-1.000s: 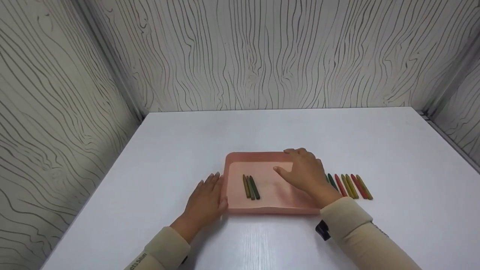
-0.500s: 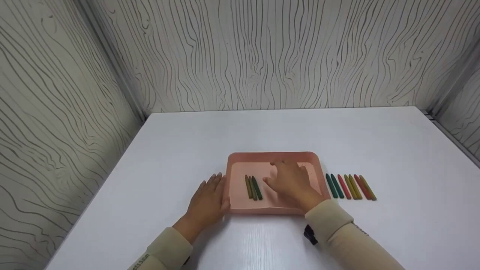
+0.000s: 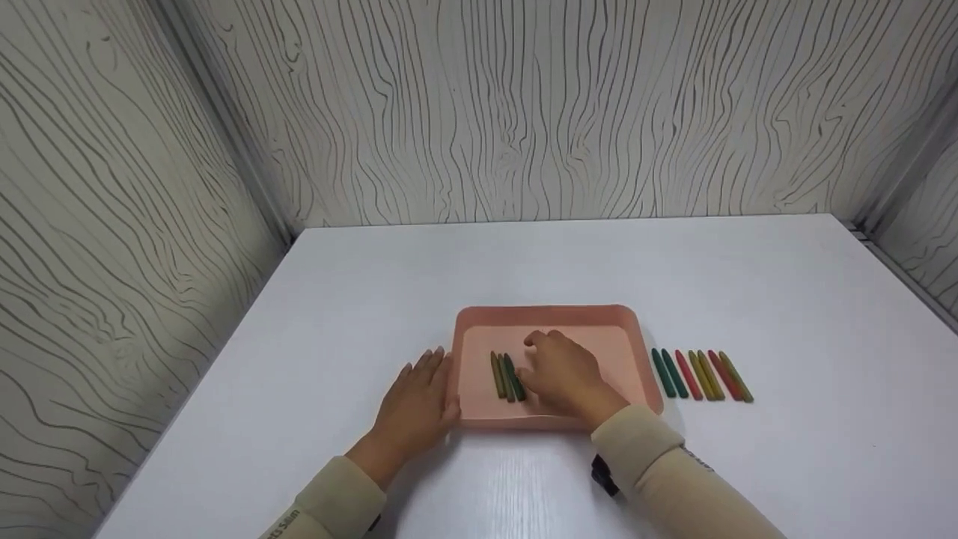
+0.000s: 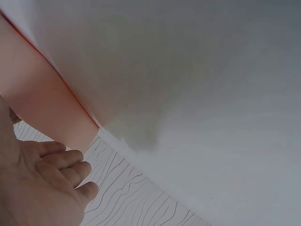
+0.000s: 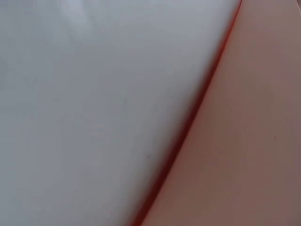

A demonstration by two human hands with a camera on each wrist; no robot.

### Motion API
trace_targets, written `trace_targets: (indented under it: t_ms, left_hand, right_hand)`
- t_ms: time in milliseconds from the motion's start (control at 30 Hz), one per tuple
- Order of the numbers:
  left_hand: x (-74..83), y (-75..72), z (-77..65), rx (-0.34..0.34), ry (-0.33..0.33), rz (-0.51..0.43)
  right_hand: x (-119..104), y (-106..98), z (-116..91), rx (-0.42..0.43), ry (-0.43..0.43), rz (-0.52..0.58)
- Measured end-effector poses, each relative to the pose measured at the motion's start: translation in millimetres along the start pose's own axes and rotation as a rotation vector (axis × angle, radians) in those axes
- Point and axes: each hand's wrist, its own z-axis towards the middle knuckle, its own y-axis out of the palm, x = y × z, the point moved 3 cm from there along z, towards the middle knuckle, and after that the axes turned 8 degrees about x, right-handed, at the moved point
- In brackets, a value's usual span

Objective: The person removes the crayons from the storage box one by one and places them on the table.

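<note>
In the head view a shallow pink tray lies on the white table. Three crayons lie side by side in its left half: an olive crayon, another greenish crayon and a dark green crayon. My right hand is over the tray floor, thumb tip at the dark green crayon's right side. Its fingers are spread apart from the thumb, with a gap between. My left hand rests along the tray's left wall with its fingers extended. The left wrist view shows this hand beside the tray's outer wall.
Right of the tray, several crayons stand in a loose row on the table: green crayons, red crayons and yellow crayons. A wood-patterned panel rises behind the table, with another panel at the left.
My right hand has moved left and lower across the tray, from its right side to the three crayons. The left hand stays at the tray's left wall.
</note>
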Motion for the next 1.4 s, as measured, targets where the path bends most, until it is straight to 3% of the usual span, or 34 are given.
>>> trace_targets:
  t_ms: [200,700,1167,1400]
  left_hand:
    - [0.2,0.0,0.1,-0.016,-0.004,0.017]
    - [-0.5,-0.1,0.8,-0.016,0.0,0.019]
    - [-0.3,0.4,-0.2,0.001,-0.006,0.013]
    - [-0.3,-0.9,-0.3,0.0,-0.008,-0.001]
  right_hand:
    - [-1.7,2.9,-1.2,-0.032,0.011,0.046]
    - [-7.7,6.1,-2.2,-0.112,0.04,0.046]
    - [-3.1,5.0,-1.4,-0.17,0.134,0.242]
    - [3.0,-7.8,3.9,-0.142,0.161,0.371]
